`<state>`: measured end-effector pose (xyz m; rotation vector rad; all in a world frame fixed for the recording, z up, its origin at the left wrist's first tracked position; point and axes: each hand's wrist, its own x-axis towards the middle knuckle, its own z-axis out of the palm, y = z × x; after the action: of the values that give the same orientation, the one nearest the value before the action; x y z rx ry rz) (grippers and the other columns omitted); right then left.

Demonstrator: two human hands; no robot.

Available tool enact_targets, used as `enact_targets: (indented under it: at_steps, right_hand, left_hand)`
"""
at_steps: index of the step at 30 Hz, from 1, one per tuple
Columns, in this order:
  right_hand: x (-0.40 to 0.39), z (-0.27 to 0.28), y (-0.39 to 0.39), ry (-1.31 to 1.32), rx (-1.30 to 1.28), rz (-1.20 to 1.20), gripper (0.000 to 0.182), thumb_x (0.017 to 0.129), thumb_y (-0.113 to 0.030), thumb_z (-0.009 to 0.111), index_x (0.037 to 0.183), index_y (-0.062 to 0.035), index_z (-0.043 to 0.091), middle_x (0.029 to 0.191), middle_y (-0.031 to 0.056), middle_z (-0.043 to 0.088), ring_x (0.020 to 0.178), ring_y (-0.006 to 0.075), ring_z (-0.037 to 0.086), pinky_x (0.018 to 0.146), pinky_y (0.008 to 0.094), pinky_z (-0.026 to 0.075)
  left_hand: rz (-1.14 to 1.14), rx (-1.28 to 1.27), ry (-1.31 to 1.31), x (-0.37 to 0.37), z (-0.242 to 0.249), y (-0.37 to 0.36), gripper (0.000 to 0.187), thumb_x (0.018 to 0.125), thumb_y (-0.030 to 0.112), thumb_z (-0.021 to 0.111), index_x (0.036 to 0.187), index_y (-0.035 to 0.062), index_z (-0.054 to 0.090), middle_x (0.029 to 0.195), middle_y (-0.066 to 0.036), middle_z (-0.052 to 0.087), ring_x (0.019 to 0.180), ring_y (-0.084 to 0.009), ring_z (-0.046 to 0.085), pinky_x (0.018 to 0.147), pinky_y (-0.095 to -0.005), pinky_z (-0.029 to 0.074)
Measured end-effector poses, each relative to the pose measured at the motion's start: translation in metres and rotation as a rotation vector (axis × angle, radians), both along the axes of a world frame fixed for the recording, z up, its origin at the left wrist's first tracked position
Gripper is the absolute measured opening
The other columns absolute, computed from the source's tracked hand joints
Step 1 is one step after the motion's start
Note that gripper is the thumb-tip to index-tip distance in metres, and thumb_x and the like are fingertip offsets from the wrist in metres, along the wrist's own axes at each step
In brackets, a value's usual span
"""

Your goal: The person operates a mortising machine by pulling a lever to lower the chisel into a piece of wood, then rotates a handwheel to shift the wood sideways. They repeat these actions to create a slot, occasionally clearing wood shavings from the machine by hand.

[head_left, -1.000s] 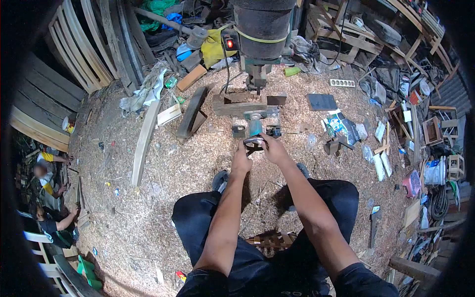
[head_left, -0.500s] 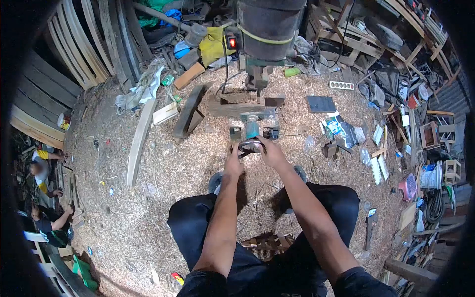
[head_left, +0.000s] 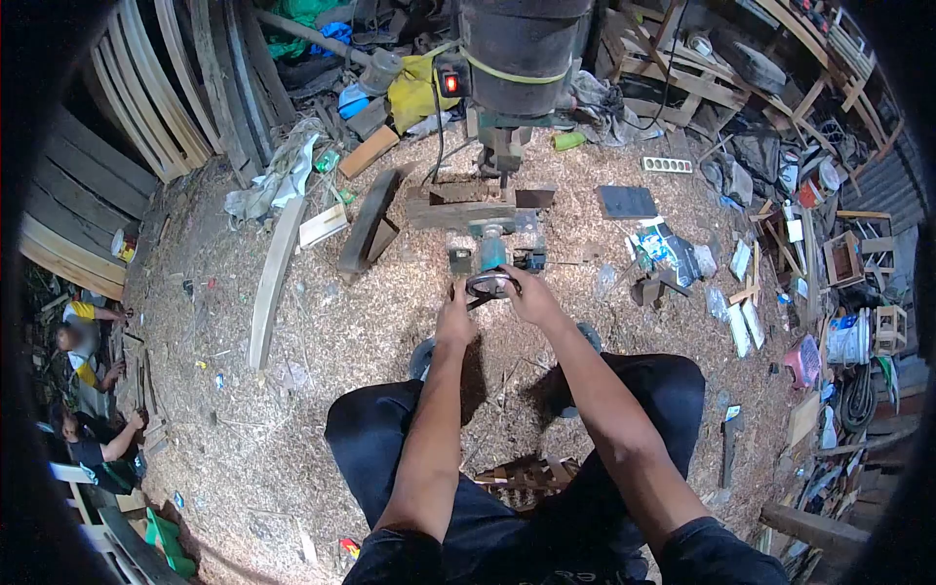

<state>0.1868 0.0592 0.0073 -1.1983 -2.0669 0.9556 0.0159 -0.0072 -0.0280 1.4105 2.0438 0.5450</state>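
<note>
My left hand [head_left: 454,314] is closed on the left side of a round metal handwheel [head_left: 493,284]. My right hand [head_left: 531,296] grips the right side of the same wheel. The wheel sits at the front of a green vise [head_left: 494,250]. Behind it, a wooden piece [head_left: 458,214] lies across the machine under the spindle [head_left: 504,161]. Above hangs the dark motor housing [head_left: 522,54] with a yellow band round it. A switch box [head_left: 450,84] with a lit red switch is on its left.
Wood shavings cover the floor. Left of the machine lie a dark beam [head_left: 370,222] and a curved pale plank [head_left: 276,283]. A dark flat board [head_left: 627,202] and a power strip [head_left: 667,165] lie to the right. Two people [head_left: 102,444] sit at the far left.
Both hands stay on the handwheel, with hardly any visible movement. The whole view has shifted slightly, so the machine appears a little further left.
</note>
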Motion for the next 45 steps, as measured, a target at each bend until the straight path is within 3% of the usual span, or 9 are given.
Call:
enact_targets:
  at_steps: [11, 17, 21, 28, 30, 32, 33, 35, 45]
  right_hand:
    - [0.005, 0.105, 0.037, 0.141, 0.338, -0.270, 0.035, 0.086, -0.012, 0.058, 0.116, 0.0052, 0.057, 0.110, 0.0272, 0.061, 0.102, 0.0416, 0.059, 0.090, 0.0422, 0.047]
    - [-0.002, 0.300, 0.107, 0.603, 0.533, -0.438, 0.026, 0.090, -0.015, 0.058, 0.108, 0.0038, 0.060, 0.099, 0.0205, 0.064, 0.092, 0.0303, 0.063, 0.083, 0.0366, 0.048]
    - [-0.007, 0.405, 0.175, 0.751, 0.620, -0.492, 0.025, 0.089, -0.019, 0.059, 0.101, 0.0030, 0.062, 0.092, 0.0193, 0.064, 0.088, 0.0281, 0.063, 0.080, 0.0364, 0.048]
    - [-0.013, 0.456, 0.325, 0.482, 0.191, -0.412, 0.115, 0.073, -0.072, 0.062, 0.145, 0.0073, 0.018, 0.146, 0.0296, 0.028, 0.137, 0.0371, 0.028, 0.112, 0.0447, 0.023]
    - [-0.022, 0.459, 0.334, 0.678, 0.199, -0.362, 0.111, 0.071, -0.076, 0.058, 0.143, 0.0019, 0.029, 0.143, 0.0271, 0.035, 0.134, 0.0388, 0.033, 0.107, 0.0549, 0.025]
    - [-0.031, 0.464, 0.303, 0.737, 0.267, -0.572, 0.070, 0.085, -0.057, 0.056, 0.106, 0.0092, 0.059, 0.107, 0.0192, 0.064, 0.106, 0.0318, 0.058, 0.092, 0.0418, 0.042]
    - [-0.034, 0.471, 0.287, 0.810, 0.232, -0.706, 0.082, 0.085, -0.067, 0.049, 0.110, 0.0102, 0.061, 0.101, 0.0226, 0.066, 0.091, 0.0313, 0.064, 0.079, 0.0375, 0.047]
    - [-0.015, 0.484, 0.248, 0.833, -0.094, -0.544, 0.094, 0.077, -0.081, 0.043, 0.097, 0.0081, 0.065, 0.087, 0.0152, 0.064, 0.080, 0.0248, 0.058, 0.073, 0.0368, 0.044]
    - [-0.016, 0.451, 0.200, 1.132, 0.085, -0.553, 0.051, 0.086, -0.050, 0.051, 0.071, -0.0016, 0.058, 0.069, 0.0063, 0.054, 0.063, 0.0191, 0.048, 0.061, 0.0350, 0.038]
  left_hand:
    - [0.123, 0.742, -0.139, 0.008, 0.167, 0.027, 0.035, 0.080, 0.001, 0.052, 0.115, 0.0049, 0.055, 0.100, -0.021, 0.065, 0.095, -0.0388, 0.062, 0.084, -0.0445, 0.048]
    - [0.047, 1.552, -0.025, 0.021, 0.368, 0.122, 0.031, 0.085, 0.011, 0.056, 0.112, -0.0022, 0.050, 0.108, -0.019, 0.054, 0.103, -0.0358, 0.050, 0.093, -0.0431, 0.037]
    - [0.001, 1.592, 0.018, 0.033, 0.435, 0.187, 0.026, 0.084, 0.013, 0.056, 0.106, -0.0012, 0.053, 0.104, -0.019, 0.055, 0.099, -0.0346, 0.054, 0.090, -0.0400, 0.041]
    - [0.104, 1.633, 0.173, 0.047, 0.433, 0.211, 0.027, 0.072, 0.009, 0.049, 0.096, 0.0024, 0.061, 0.096, -0.017, 0.065, 0.093, -0.0372, 0.059, 0.087, -0.0429, 0.044]
    - [0.094, 1.645, 0.184, 0.044, 0.429, 0.216, 0.029, 0.072, 0.010, 0.047, 0.097, 0.0021, 0.061, 0.094, -0.017, 0.065, 0.093, -0.0373, 0.059, 0.086, -0.0425, 0.045]
    - [0.102, 1.658, 0.188, 0.043, 0.426, 0.219, 0.028, 0.073, 0.011, 0.047, 0.095, 0.0023, 0.062, 0.093, -0.017, 0.065, 0.091, -0.0370, 0.060, 0.084, -0.0427, 0.045]
    - [0.109, 1.658, 0.181, 0.045, 0.423, 0.218, 0.027, 0.073, 0.012, 0.047, 0.094, 0.0024, 0.063, 0.092, -0.017, 0.065, 0.090, -0.0367, 0.060, 0.084, -0.0429, 0.045]
    - [0.089, 1.628, 0.149, 0.042, 0.422, 0.219, 0.025, 0.073, 0.013, 0.048, 0.089, 0.0034, 0.064, 0.089, -0.016, 0.066, 0.087, -0.0366, 0.060, 0.083, -0.0431, 0.044]
    - [0.138, 1.742, 0.211, 0.043, 0.408, 0.224, 0.021, 0.071, 0.012, 0.047, 0.078, 0.0064, 0.066, 0.081, -0.014, 0.066, 0.079, -0.0352, 0.060, 0.077, -0.0429, 0.045]
